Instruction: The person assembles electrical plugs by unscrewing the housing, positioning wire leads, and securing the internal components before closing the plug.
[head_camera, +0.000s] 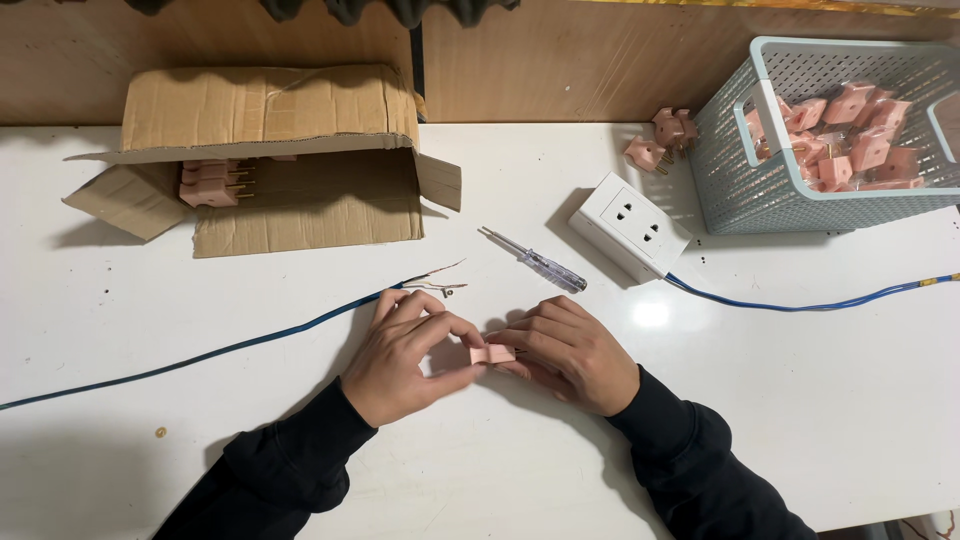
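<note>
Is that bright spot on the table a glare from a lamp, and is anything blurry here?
Head view: yes, a small lamp glare sits on the white table right of the hands; soft shadows fall beside the cardboard box and socket block; the left hand, right hand and pink plug look sharp.

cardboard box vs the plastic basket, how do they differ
The cardboard box is brown, lies on its side with flaps open at the table's left, and shows only a few pink plugs. The plastic basket is pale blue-grey with perforated walls, stands upright at the right, and holds a heap of plugs. Both contain the same kind of pink plug.
</note>
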